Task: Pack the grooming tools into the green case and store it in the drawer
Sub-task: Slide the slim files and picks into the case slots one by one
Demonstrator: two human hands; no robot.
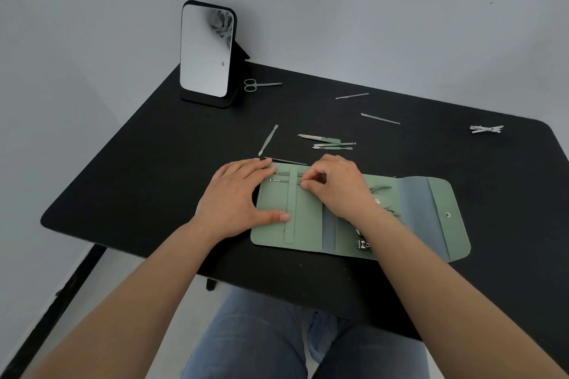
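The green case [311, 224] lies unfolded on the black table [154, 178]. My left hand [237, 197] presses flat on the case's left panel, fingers straight. My right hand [335, 184] pinches the end of a thin tool [280, 180] tucked under the case's vertical strap [292, 203]. A second thin tool sits just above it under the strap. Nail clippers [363, 244] show in the case under my right forearm. Loose tools lie beyond the case: a green-handled pusher [268, 140], a small cluster of tools [331, 142], two metal files [380, 118] and scissors [258, 85].
A standing mirror [207, 51] with a black back is at the table's far left corner. A small metal clip-like tool [486, 128] lies at the far right. A grey wall runs behind the table. My knees in jeans are under the front edge.
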